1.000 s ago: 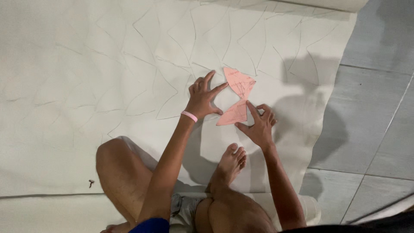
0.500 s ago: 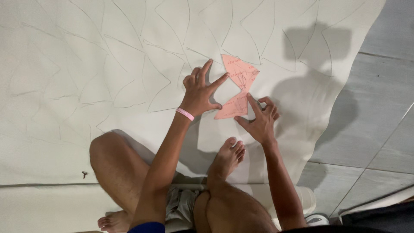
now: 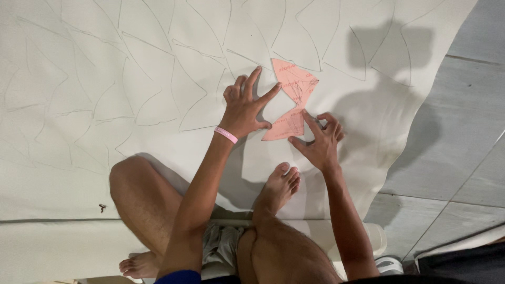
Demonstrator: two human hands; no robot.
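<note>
On the white sheet (image 3: 158, 158), the left hand (image 3: 244, 108) lies flat with fingers spread, its grip open, index fingertip touching the pink template (image 3: 292, 100) at that hand's 2 o'clock. At 4 o'clock from it, the right hand (image 3: 318, 142) presses down, grip loosely open, index finger on the template's lower lobe; whether it pinches anything I cannot tell. A pink wristband (image 3: 225, 134) circles the left wrist. Curved pencil outlines (image 3: 184, 100) cover the sheet from 9 to 12 o'clock. At 6 o'clock a bare foot (image 3: 279, 184) rests on the sheet. Grey floor tiles (image 3: 463, 115) lie at 3 o'clock.
</note>
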